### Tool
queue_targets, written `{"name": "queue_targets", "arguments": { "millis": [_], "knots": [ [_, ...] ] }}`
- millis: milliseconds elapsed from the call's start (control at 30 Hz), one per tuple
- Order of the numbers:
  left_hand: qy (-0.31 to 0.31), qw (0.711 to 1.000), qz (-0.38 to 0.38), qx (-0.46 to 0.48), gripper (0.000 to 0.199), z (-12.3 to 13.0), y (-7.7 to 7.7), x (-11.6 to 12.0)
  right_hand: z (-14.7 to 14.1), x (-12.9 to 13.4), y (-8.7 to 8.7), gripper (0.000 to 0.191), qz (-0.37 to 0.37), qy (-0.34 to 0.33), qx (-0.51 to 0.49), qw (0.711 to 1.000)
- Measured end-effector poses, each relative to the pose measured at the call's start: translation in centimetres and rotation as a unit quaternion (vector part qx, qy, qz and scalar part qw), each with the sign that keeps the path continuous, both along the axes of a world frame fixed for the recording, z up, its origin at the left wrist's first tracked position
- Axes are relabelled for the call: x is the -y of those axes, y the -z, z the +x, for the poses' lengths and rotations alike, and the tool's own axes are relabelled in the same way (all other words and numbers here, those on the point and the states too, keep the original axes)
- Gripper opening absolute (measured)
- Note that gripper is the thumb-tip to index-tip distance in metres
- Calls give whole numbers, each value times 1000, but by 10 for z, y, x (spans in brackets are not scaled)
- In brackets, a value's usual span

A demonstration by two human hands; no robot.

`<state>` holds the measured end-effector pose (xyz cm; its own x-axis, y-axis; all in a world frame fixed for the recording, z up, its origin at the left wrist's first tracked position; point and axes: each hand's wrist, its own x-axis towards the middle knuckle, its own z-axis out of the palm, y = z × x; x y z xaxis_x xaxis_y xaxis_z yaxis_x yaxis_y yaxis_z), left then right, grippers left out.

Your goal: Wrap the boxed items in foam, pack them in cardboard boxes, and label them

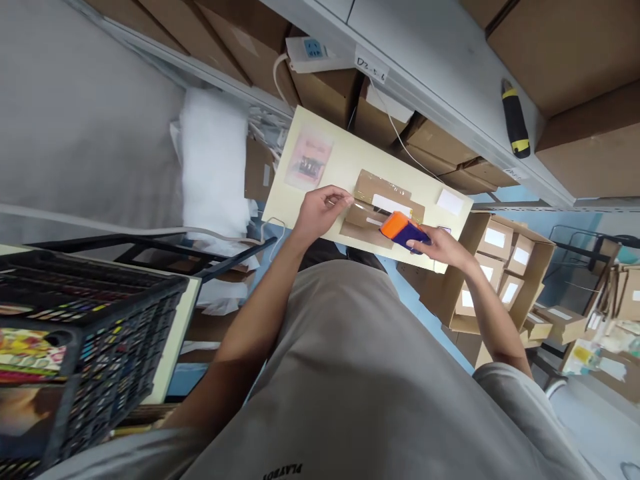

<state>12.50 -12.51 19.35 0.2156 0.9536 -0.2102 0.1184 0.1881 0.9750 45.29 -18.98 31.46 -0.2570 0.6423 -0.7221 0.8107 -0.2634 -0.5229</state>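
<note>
My right hand [443, 245] is wrapped around an orange and dark-blue tape dispenser [400, 230], which is tilted over a cardboard box [383, 188]. My left hand [320, 212] is closed in a pinch at the box's left side, on what looks like the end of a thin strip of tape [367, 207] running toward the dispenser. Shiny tape lies along the box's far edge, and a white label shows on its face. The box rests on a cream tabletop [340, 150], partly covered by the dispenser.
A blurred pink packet [309, 159] and a white slip [450, 201] lie on the tabletop. Above runs a shelf [435, 80] bearing a power strip [317, 55] and a black-yellow cutter [515, 120]. An open carton [463, 267] of small boxes stands right; a black crate [120, 353] sits left.
</note>
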Motion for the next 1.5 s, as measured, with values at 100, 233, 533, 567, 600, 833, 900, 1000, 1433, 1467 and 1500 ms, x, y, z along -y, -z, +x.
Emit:
{"name": "queue_targets", "arguments": {
  "millis": [100,233,533,567,600,833,900,1000,1433,1467,1500],
  "knots": [
    [-38,997,-59,35,38,5,23,-3,0,-34,5,69,-65,19,-49,997],
    [-98,985,-128,60,36,9,47,-4,-5,-69,21,72,-116,-13,-65,991],
    [-151,957,-227,99,42,14,100,-2,-14,-93,51,75,-146,-47,-34,988],
    [-151,956,-233,99,41,16,105,-3,-15,-94,51,76,-146,-51,-24,988],
    [-150,954,-239,97,40,18,109,-5,-16,-95,51,77,-146,-54,-16,988],
    [-101,947,-296,78,54,32,129,-7,-25,-95,46,80,-173,-41,3,984],
    [-92,946,-309,34,63,30,132,-3,-24,-94,47,80,-175,-36,4,984],
    [-109,950,-287,-49,65,27,128,3,-20,-92,51,78,-178,-32,15,983],
    [-83,977,-92,-175,18,58,80,11,-5,-87,67,71,-129,-83,22,988],
    [-89,975,-83,-184,18,58,80,12,6,-84,63,71,-143,-85,20,986],
    [-93,975,-75,-190,19,58,81,12,20,-80,58,73,-162,-86,16,983]
  ]
}}
